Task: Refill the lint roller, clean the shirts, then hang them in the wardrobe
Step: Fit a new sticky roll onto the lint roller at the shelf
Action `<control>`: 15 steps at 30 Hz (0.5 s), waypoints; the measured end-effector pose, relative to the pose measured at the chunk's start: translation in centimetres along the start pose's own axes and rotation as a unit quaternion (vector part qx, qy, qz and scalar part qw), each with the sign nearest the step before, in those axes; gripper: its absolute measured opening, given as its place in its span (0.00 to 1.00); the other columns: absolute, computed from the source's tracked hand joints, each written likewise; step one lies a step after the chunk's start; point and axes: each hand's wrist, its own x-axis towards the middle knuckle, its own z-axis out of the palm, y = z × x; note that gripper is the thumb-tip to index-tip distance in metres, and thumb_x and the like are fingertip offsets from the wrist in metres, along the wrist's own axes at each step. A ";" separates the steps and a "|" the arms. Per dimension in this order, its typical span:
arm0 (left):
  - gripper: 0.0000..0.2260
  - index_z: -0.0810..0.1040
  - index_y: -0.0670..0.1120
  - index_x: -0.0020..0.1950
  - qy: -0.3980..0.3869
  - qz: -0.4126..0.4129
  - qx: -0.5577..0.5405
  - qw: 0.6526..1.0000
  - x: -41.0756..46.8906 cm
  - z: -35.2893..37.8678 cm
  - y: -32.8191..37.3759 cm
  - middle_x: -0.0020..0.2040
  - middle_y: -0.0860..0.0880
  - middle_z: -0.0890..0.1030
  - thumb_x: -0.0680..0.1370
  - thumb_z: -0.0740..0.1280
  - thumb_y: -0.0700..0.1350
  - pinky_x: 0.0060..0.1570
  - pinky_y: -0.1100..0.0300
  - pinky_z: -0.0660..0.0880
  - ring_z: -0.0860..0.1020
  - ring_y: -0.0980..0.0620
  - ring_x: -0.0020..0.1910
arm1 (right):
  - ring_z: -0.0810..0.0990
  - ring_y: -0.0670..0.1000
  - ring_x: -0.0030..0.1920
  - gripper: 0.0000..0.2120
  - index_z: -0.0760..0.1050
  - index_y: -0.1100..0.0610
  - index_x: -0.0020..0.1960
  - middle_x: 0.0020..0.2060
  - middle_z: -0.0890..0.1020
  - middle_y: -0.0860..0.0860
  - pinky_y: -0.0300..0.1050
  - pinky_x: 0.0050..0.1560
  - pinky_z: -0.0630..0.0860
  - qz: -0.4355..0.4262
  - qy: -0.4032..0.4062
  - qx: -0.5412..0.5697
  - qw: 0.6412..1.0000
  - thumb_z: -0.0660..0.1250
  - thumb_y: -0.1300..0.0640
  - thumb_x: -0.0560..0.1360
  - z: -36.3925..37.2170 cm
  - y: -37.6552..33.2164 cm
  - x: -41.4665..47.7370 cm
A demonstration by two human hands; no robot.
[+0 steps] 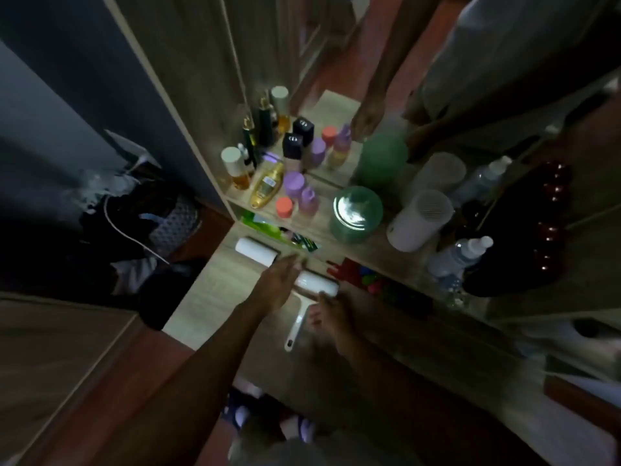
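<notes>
1. We found the lint roller (316, 284) lying flat on the pale wood-grain dresser top (215, 290), toward its left end & just in front of the shelf edge.
2. Its roll head ran roughly left-right, right end tilted a bit nearer us. The white plastic handle (297, 326) pointed back toward us & slightly left, ending in a small hang loop, so a T shape overall.
3. Roll surface: white, smooth, faintly glossy cylinder.
4. The left hand (280, 280) was released, fingers straight, tips at the roll's left end. Actual contact was lost in blur.
5. The right hand (332, 314) sat just beside the roll's right end & next to the handle. It was too blurred, so we couldn't tell whether it was grasping or loose.
6. A spare roll (257, 252), a matte white cylinder, lay up-left of the roller & apart from it, long axis approx parallel.
7. On the shelf behind stood a translucent green jar (356, 213) w/ a shiny round lid, a white cylinder (420, 220) w/ a ribbed top, a gold bottle (267, 186) on its side & lilac bottles (294, 185).
</notes>
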 end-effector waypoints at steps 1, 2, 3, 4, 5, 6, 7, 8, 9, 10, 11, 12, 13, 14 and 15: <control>0.19 0.73 0.48 0.74 -0.012 -0.017 -0.006 1.000 0.3 0.5 -0.4 0.73 0.47 0.74 0.84 0.61 0.52 0.72 0.52 0.68 0.72 0.48 0.72 | 0.77 0.46 0.26 0.20 0.78 0.66 0.51 0.34 0.78 0.56 0.36 0.28 0.72 -0.001 0.012 -0.032 0.999 0.59 0.48 0.83 0.3 0.3 0.7; 0.20 0.72 0.48 0.75 -0.027 -0.032 0.000 0.999 0.5 0.7 -0.4 0.74 0.47 0.73 0.84 0.61 0.52 0.73 0.51 0.67 0.71 0.48 0.73 | 0.79 0.48 0.31 0.25 0.80 0.66 0.51 0.36 0.80 0.55 0.39 0.33 0.75 0.002 0.033 -0.066 0.997 0.59 0.44 0.83 0.3 0.6 1.5; 0.22 0.70 0.47 0.76 -0.039 -0.044 0.006 0.998 0.5 1.0 -0.8 0.75 0.46 0.72 0.83 0.61 0.53 0.73 0.51 0.67 0.70 0.48 0.73 | 0.81 0.51 0.36 0.28 0.81 0.65 0.51 0.39 0.82 0.55 0.43 0.39 0.77 -0.011 0.046 -0.115 0.992 0.58 0.40 0.81 0.2 1.5 2.3; 0.23 0.69 0.47 0.77 -0.048 -0.048 0.013 0.998 0.3 1.1 -0.8 0.75 0.46 0.72 0.83 0.62 0.53 0.73 0.50 0.67 0.71 0.47 0.73 | 0.83 0.54 0.40 0.32 0.81 0.64 0.50 0.40 0.84 0.54 0.47 0.43 0.80 -0.021 0.053 -0.149 0.987 0.57 0.35 0.79 0.2 2.2 2.9; 0.23 0.68 0.46 0.77 -0.044 -0.039 0.020 0.998 0.3 1.5 -1.2 0.74 0.45 0.72 0.83 0.64 0.52 0.72 0.50 0.68 0.72 0.46 0.72 | 0.84 0.56 0.42 0.33 0.82 0.63 0.49 0.41 0.84 0.54 0.51 0.46 0.82 -0.028 0.050 -0.184 0.981 0.56 0.33 0.77 0.0 2.7 3.3; 0.24 0.69 0.45 0.77 -0.042 -0.033 0.026 0.998 0.2 1.7 -1.5 0.74 0.44 0.73 0.82 0.65 0.50 0.71 0.50 0.69 0.73 0.45 0.71 | 0.85 0.57 0.42 0.32 0.82 0.61 0.47 0.40 0.85 0.54 0.55 0.48 0.83 -0.033 0.043 -0.208 0.977 0.56 0.33 0.77 -0.4 3.4 3.7; 0.23 0.69 0.44 0.76 -0.036 -0.031 0.027 0.999 0.3 2.0 -1.8 0.73 0.43 0.73 0.82 0.66 0.48 0.72 0.50 0.69 0.72 0.46 0.72 | 0.85 0.57 0.41 0.28 0.82 0.59 0.45 0.38 0.84 0.54 0.58 0.50 0.83 -0.048 0.033 -0.222 0.973 0.58 0.35 0.77 -0.6 3.4 3.5; 0.23 0.70 0.43 0.75 -0.028 -0.039 0.024 0.999 0.1 2.0 -1.8 0.73 0.43 0.74 0.82 0.67 0.48 0.72 0.52 0.68 0.72 0.46 0.72 | 0.84 0.57 0.41 0.26 0.81 0.58 0.43 0.38 0.84 0.55 0.60 0.51 0.83 -0.058 0.023 -0.244 0.968 0.58 0.36 0.76 -1.0 3.4 3.4; 0.22 0.72 0.42 0.74 -0.013 -0.055 0.014 0.998 -0.2 2.1 -2.0 0.72 0.44 0.74 0.81 0.67 0.48 0.71 0.55 0.68 0.72 0.47 0.71 | 0.84 0.58 0.42 0.26 0.80 0.57 0.43 0.40 0.84 0.56 0.60 0.52 0.82 -0.062 0.020 -0.247 0.967 0.57 0.35 0.74 -1.1 3.1 3.1; 0.21 0.74 0.42 0.72 0.001 -0.072 0.004 0.997 -0.6 1.9 -1.8 0.71 0.44 0.76 0.81 0.67 0.48 0.70 0.55 0.69 0.74 0.47 0.70 | 0.83 0.59 0.46 0.29 0.80 0.59 0.46 0.43 0.84 0.58 0.59 0.54 0.81 -0.065 0.026 -0.252 0.965 0.55 0.34 0.73 -1.4 2.4 2.4; 0.20 0.75 0.42 0.71 0.010 -0.081 -0.007 0.997 -1.1 1.8 -1.7 0.70 0.44 0.77 0.81 0.67 0.48 0.69 0.54 0.71 0.75 0.46 0.69 | 0.83 0.60 0.49 0.30 0.79 0.61 0.50 0.47 0.84 0.60 0.55 0.55 0.81 -0.082 0.034 -0.260 0.962 0.54 0.35 0.75 -1.4 1.9 2.0; 0.19 0.75 0.41 0.71 0.007 -0.087 -0.013 0.996 -1.8 1.6 -1.7 0.68 0.44 0.78 0.82 0.66 0.48 0.67 0.53 0.72 0.76 0.45 0.67 | 0.82 0.57 0.49 0.29 0.79 0.63 0.55 0.51 0.83 0.60 0.47 0.53 0.80 -0.102 0.027 -0.267 0.958 0.54 0.38 0.79 -1.4 1.5 1.6; 0.19 0.75 0.41 0.70 -0.003 -0.090 -0.018 0.996 -2.4 1.4 -1.8 0.67 0.44 0.78 0.82 0.66 0.48 0.66 0.52 0.73 0.77 0.45 0.66 | 0.81 0.52 0.48 0.25 0.78 0.63 0.59 0.53 0.83 0.59 0.38 0.49 0.78 -0.134 0.023 -0.289 0.947 0.56 0.43 0.81 -1.3 1.3 1.4; 0.18 0.77 0.42 0.68 -0.016 -0.097 -0.021 0.995 -3.2 1.2 -1.8 0.65 0.43 0.79 0.82 0.65 0.50 0.63 0.52 0.74 0.78 0.44 0.64 | 0.81 0.48 0.47 0.19 0.77 0.63 0.62 0.54 0.82 0.58 0.32 0.47 0.76 -0.173 0.023 -0.295 0.939 0.61 0.49 0.81 -1.5 1.2 1.2; 0.17 0.78 0.43 0.65 -0.024 -0.103 -0.025 0.994 -3.9 0.9 -2.0 0.63 0.43 0.81 0.82 0.64 0.52 0.61 0.51 0.76 0.79 0.44 0.61 | 0.82 0.48 0.46 0.17 0.77 0.64 0.62 0.53 0.83 0.58 0.31 0.45 0.78 -0.189 0.030 -0.252 0.948 0.68 0.55 0.78 -1.7 1.2 1.3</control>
